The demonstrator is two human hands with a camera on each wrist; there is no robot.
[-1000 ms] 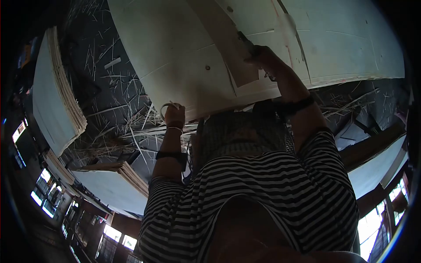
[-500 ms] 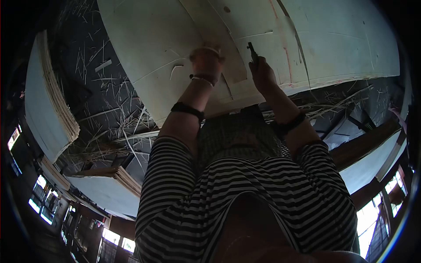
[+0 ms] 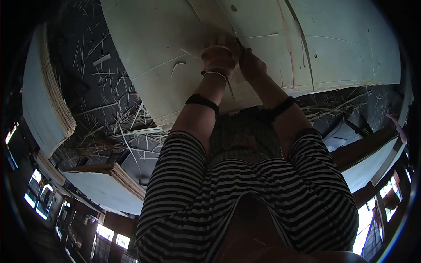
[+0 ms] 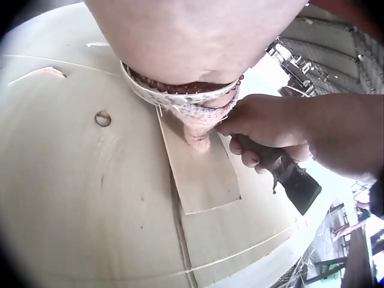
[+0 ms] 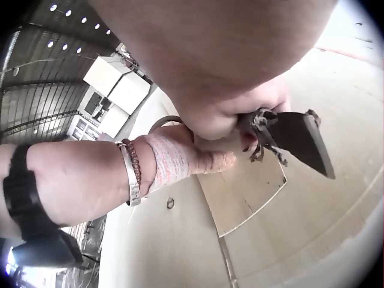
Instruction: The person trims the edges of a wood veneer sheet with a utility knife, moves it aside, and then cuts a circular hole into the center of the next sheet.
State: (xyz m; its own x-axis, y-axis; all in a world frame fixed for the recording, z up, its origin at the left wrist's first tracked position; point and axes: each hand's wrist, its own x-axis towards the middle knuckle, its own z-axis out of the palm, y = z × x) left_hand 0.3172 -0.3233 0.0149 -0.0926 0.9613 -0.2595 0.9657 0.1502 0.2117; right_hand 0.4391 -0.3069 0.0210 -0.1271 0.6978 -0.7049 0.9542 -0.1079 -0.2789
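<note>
A thin wooden veneer strip (image 4: 207,189) lies on a large pale veneer sheet (image 4: 129,204). My left hand (image 3: 219,59), wrapped at the palm in light taping, rests over the strip, its straight thumb pressing the surface in both wrist views. A pale ring like a tape roll (image 5: 166,122) sits about that hand; its other fingers are largely hidden. Close beside it, my right hand (image 3: 253,65) grips a dark knife (image 5: 300,141) with ragged wrapping round its middle. One wide, flat end sticks out of the fist toward me; the other end points forward at the strip.
Long splits and a knot hole (image 4: 102,118) mark the sheet. Veneer stacks (image 3: 46,101) stand at the left, lower left and right (image 3: 364,153). Wood slivers (image 3: 127,122) litter the dark floor around the sheet's edges. A loose sliver (image 3: 177,66) lies left of my hands.
My left hand has come from the sheet's near edge, forward and right, onto the strip. The right hand first drew back with the knife, then moved left beside it.
</note>
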